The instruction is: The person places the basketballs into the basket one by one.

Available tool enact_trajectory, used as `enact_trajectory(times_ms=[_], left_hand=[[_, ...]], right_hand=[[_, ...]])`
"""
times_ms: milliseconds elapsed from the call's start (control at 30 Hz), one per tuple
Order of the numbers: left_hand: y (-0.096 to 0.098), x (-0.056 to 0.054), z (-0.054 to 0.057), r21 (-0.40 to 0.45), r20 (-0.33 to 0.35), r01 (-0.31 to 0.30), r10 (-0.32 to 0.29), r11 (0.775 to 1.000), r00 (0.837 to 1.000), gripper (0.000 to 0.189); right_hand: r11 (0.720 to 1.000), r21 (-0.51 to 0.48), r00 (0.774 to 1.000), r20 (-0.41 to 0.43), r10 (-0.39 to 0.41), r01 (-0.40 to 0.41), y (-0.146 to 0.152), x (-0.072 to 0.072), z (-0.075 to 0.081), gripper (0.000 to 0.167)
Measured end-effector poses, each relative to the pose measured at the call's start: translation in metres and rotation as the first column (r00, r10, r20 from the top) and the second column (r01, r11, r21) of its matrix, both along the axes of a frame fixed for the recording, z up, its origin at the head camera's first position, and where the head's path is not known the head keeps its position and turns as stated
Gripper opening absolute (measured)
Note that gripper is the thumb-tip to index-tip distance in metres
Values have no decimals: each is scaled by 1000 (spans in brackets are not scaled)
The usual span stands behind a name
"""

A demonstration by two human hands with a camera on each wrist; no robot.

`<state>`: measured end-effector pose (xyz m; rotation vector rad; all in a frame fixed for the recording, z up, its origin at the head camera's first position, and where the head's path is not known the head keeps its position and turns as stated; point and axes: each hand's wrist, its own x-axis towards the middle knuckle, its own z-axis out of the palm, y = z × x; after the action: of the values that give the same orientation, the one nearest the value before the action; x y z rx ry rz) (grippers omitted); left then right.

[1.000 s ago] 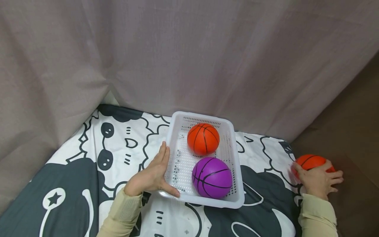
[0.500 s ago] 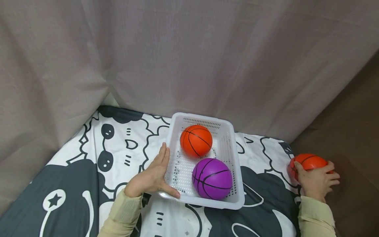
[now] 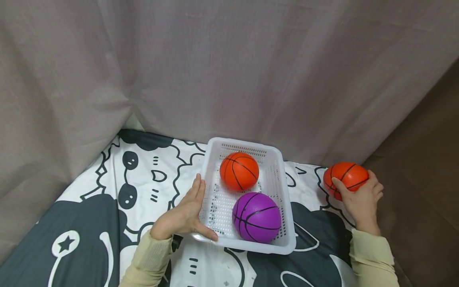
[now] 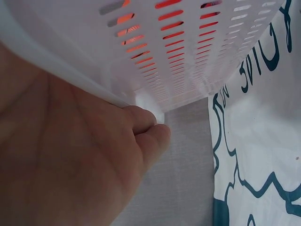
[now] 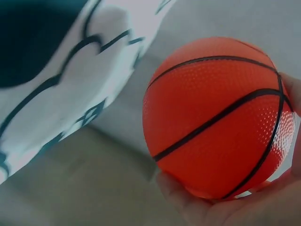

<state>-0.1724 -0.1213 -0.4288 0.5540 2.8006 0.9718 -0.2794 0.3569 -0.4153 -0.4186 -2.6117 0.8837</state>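
My right hand [image 3: 363,199] grips a small orange toy basketball [image 3: 345,179], thumb on its near side and fingers around the right. In the right wrist view this orange ball [image 5: 216,117] sits between thumb and fingers. My left hand [image 3: 184,211] lies along the left side of a white plastic basket [image 3: 287,207], fingers straight, thumb across the front-left corner. From the left wrist camera, the palm and fingers [image 4: 153,136] show close under the rim. Inside the basket are another orange basketball [image 3: 239,171] and a larger purple one [image 3: 256,217].
A black-and-white cartoon-print cloth [image 3: 143,167] lies under the basket. Behind it hangs a grey-beige curtain [image 3: 229,71]. A brown surface [image 3: 426,191] borders the cloth on the right.
My right hand has carried its orange ball left and away from me, from the brown side over the cloth. The orange ball in the basket has rolled slightly left. My left hand stays put.
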Motion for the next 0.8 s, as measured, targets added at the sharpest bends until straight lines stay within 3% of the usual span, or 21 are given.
enact_trajectory(times_ms=[233, 433, 800], left_hand=[[0, 0, 0, -8, 4, -3, 3, 1000, 1000, 154], [0, 0, -2, -8, 0, -1, 1, 1000, 1000, 154], [1, 0, -1, -3, 12, -8, 8, 1000, 1000, 154]], right_hand=[[991, -26, 988, -95, 126, -129, -39, -7, 12, 99], [978, -9, 970, -125, 208, -210, -69, -9, 17, 99], [931, 75, 906, -212, 366, -358, -114, -3, 20, 96]])
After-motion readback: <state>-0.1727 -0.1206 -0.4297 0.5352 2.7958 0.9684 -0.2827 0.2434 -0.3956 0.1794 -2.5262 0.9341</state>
